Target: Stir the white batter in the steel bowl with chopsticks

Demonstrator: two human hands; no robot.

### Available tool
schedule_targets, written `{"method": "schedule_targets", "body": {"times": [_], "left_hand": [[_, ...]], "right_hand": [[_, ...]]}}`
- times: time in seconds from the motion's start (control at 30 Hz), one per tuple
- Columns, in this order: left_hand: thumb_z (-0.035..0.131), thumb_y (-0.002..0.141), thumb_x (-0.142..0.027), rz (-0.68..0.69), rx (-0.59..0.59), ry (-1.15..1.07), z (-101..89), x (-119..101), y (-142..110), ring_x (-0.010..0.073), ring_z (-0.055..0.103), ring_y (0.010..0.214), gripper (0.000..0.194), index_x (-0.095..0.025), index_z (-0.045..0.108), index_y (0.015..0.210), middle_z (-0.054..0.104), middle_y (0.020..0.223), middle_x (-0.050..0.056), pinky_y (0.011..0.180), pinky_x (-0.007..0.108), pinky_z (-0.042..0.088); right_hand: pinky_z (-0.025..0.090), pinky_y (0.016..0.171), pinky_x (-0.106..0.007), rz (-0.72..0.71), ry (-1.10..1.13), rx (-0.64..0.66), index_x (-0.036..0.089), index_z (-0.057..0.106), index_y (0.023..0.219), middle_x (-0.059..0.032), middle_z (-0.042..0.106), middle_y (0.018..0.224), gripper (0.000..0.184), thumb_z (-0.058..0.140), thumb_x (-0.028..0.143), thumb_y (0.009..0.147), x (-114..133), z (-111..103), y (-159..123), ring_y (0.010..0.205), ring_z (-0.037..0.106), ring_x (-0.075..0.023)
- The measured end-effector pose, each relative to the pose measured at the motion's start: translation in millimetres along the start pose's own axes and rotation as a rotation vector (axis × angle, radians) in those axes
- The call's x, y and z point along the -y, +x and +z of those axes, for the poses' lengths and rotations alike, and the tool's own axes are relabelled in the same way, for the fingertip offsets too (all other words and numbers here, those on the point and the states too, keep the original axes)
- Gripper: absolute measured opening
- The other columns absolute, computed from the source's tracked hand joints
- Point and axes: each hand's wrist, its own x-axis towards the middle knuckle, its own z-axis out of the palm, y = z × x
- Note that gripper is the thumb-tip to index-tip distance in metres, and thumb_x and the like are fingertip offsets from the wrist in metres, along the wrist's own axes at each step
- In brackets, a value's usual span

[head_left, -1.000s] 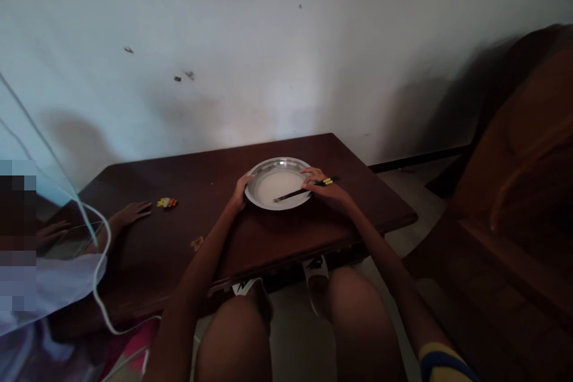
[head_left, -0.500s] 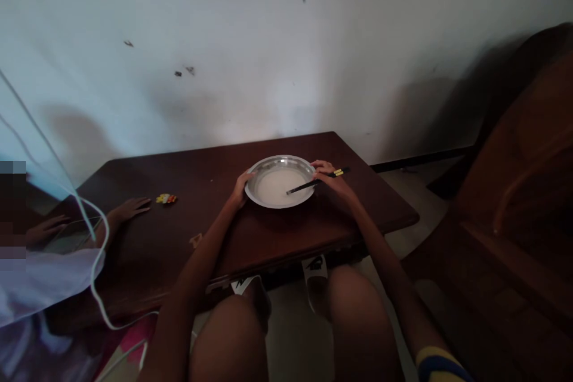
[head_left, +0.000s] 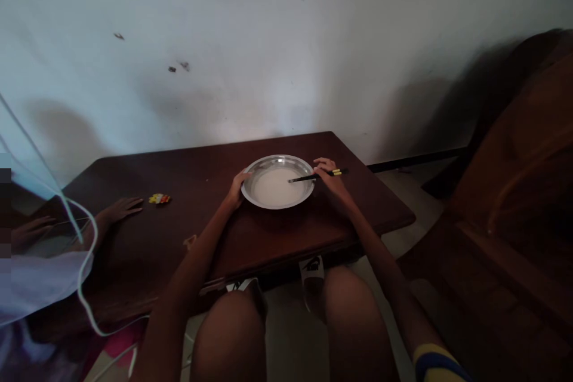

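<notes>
A round, shiny metal basin (head_left: 297, 200) stands on the dark wooden table, with whitish, cloudy contents covering its bottom. My left hand (head_left: 237, 188) grips its left rim, thumb over the edge. At the right rim, my right hand (head_left: 330, 178) is closed on a pair of black chopsticks (head_left: 305, 178) with yellow bands near the thick end. Their thin tips point left over the basin, at or just above the pale contents; which one I cannot tell.
A small yellow and red trinket (head_left: 160, 199) lies on the table (head_left: 268, 239) to the left. Beyond it rest another person's hand (head_left: 124, 209) and a tablet-like device (head_left: 60, 236). A white cable (head_left: 86, 274) hangs in front. A wooden chair (head_left: 505, 239) is at right.
The chopstick tips have moved up and slightly right within the basin, so the chopsticks lie flatter. My left hand keeps its hold on the rim. The whole view has shifted slightly.
</notes>
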Motion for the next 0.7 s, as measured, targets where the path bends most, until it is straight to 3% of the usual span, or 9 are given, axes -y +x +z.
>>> {"method": "schedule_targets", "body": {"times": [0.1,0.17,0.23,0.37,0.5,0.6,0.7], "left_hand": [[0.083,0.061,-0.044,0.005,-0.02,0.013,2.0,-1,-2,0.0297,0.07,0.087,0.043,-0.018,0.077,0.096,0.077,0.084,0.006,0.075,0.036,0.052],[0.082,0.061,-0.043,0.009,-0.025,0.009,3.1,-1,-2,0.0305,0.07,0.088,0.043,-0.019,0.077,0.096,0.077,0.085,0.006,0.076,0.037,0.052],[0.082,0.062,-0.042,0.013,-0.024,-0.002,3.1,-1,-2,0.0324,0.072,0.092,0.045,-0.018,0.078,0.099,0.079,0.089,0.008,0.079,0.038,0.054],[0.082,0.062,-0.042,-0.009,-0.025,0.013,0.8,0,-1,0.0345,0.074,0.095,0.043,-0.017,0.079,0.097,0.081,0.091,0.01,0.077,0.038,0.055],[0.083,0.061,-0.043,-0.011,-0.029,0.018,-0.2,0,0,0.0321,0.074,0.089,0.041,-0.018,0.078,0.093,0.08,0.087,0.007,0.073,0.036,0.055],[0.085,0.06,-0.043,-0.007,-0.037,0.015,0.0,0,0,0.0311,0.073,0.087,0.041,-0.019,0.077,0.093,0.078,0.084,0.006,0.073,0.036,0.055],[0.084,0.061,-0.043,-0.011,-0.03,0.021,-0.8,2,1,0.0328,0.073,0.09,0.043,-0.019,0.076,0.095,0.078,0.085,0.007,0.076,0.038,0.056]], "right_hand": [[0.038,0.131,-0.053,-0.01,0.058,0.144,0.028,0.074,0.069,-0.0081,0.074,0.131,0.035,0.059,0.044,0.097,5,-7,-2,0.142,0.057,-0.0317],[0.036,0.132,-0.053,-0.049,0.034,0.272,0.029,0.078,0.073,-0.0064,0.073,0.137,0.028,0.066,0.044,0.095,10,-1,-6,0.147,0.054,-0.0324],[0.031,0.134,-0.058,-0.07,-0.036,0.307,0.031,0.081,0.082,-0.006,0.07,0.143,0.02,0.072,0.044,0.093,14,10,-10,0.153,0.048,-0.0342],[0.025,0.134,-0.065,-0.027,-0.174,0.118,0.03,0.081,0.09,-0.0092,0.066,0.148,0.015,0.072,0.04,0.097,11,20,-10,0.158,0.043,-0.0366],[0.034,0.132,-0.061,-0.024,-0.126,-0.018,0.028,0.074,0.075,-0.0087,0.073,0.135,0.026,0.068,0.037,0.098,0,2,0,0.15,0.051,-0.0345],[0.037,0.132,-0.057,-0.066,-0.045,0.133,0.029,0.076,0.072,-0.0065,0.075,0.131,0.029,0.067,0.039,0.098,0,-3,1,0.146,0.054,-0.0324],[0.038,0.13,-0.057,-0.117,-0.065,0.288,0.03,0.08,0.08,-0.0064,0.073,0.138,0.021,0.073,0.042,0.095,7,11,-3,0.149,0.052,-0.0334]]}}
